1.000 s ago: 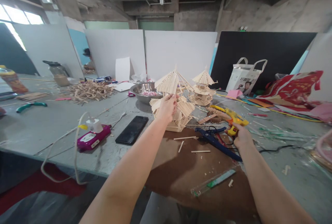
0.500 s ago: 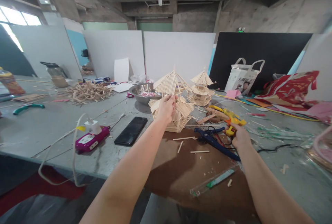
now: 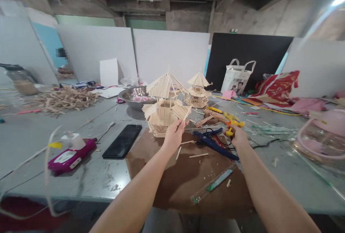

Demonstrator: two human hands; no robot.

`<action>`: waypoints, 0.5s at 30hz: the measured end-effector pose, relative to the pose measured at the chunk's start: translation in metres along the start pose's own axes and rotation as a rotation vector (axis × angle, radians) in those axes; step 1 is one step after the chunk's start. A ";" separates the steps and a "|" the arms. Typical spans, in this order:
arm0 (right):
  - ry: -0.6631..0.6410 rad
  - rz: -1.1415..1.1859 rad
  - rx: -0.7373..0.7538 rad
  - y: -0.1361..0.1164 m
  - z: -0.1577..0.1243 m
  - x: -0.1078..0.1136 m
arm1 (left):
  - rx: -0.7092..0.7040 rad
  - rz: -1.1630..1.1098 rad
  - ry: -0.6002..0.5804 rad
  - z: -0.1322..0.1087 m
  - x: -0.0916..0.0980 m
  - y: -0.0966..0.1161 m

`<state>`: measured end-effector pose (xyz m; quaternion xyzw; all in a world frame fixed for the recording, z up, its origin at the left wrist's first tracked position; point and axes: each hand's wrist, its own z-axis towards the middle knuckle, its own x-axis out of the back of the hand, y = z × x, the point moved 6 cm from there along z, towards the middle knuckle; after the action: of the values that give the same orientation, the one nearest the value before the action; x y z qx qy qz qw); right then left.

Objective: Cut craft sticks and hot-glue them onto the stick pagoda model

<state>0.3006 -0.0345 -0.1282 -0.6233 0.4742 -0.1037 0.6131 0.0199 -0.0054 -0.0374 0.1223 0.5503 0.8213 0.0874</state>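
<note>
My left hand (image 3: 173, 135) pinches a thin wooden stick (image 3: 185, 114), held just in front of a wooden stick pagoda model (image 3: 163, 108) on the table. The stick's tip points up toward the model's lower roof. My right hand (image 3: 238, 136) is closed round the handle of a yellow glue gun (image 3: 229, 122) that lies on the table to the right. A second, smaller stick pagoda (image 3: 197, 91) stands behind. Blue-handled pliers (image 3: 212, 142) lie between my hands on a brown mat (image 3: 188, 172).
A black phone (image 3: 122, 141) and a magenta power strip (image 3: 70, 152) with white cable lie left. A steel bowl (image 3: 133, 96) and a heap of sticks (image 3: 63, 99) sit further back. Bags (image 3: 275, 87) and a pink-rimmed clear container (image 3: 320, 137) crowd the right. Loose sticks lie on the mat.
My left hand came off the pagoda's roof and drew back toward me, now pinching a stick. The camera shifted right. My right hand stayed on the glue gun.
</note>
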 end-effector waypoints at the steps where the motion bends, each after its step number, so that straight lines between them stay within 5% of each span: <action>1: 0.015 -0.016 0.002 -0.001 0.003 0.001 | -0.014 0.050 -0.025 -0.001 -0.002 -0.001; 8: 0.031 -0.284 -0.034 -0.008 0.025 -0.004 | -0.058 0.217 -0.071 -0.003 -0.006 -0.002; 15: 0.038 -0.879 0.110 -0.014 0.035 -0.017 | 0.140 0.006 -0.126 -0.004 -0.015 -0.020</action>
<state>0.3229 -0.0022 -0.1162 -0.7300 0.1692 -0.3911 0.5344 0.0336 -0.0059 -0.0592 0.1812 0.5994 0.7718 0.1106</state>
